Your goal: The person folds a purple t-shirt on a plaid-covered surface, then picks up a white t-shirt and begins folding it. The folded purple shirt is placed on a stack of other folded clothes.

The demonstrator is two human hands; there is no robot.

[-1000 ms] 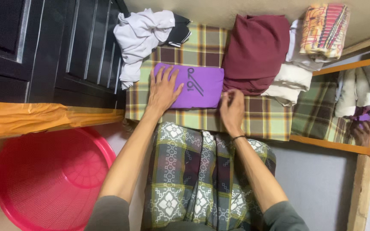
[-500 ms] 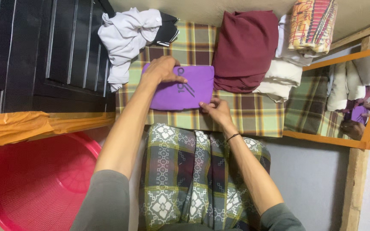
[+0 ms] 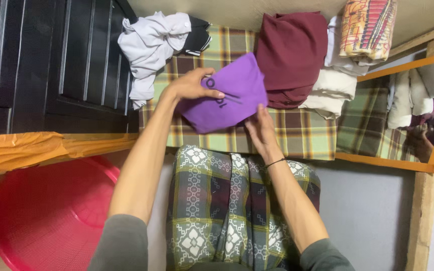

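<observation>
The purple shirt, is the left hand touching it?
Touching. The head view shows the left hand gripping the folded purple shirt by its upper left edge.

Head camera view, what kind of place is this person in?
Probably a room in a home, on laundry day: folded clothes piled on a plaid cloth, a framed mirror against the wall, a red plastic basin on the floor.

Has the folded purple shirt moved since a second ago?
Yes. The folded purple shirt has been lifted off the plaid cloth and tilted, its far corner now toward the maroon pile.
</observation>
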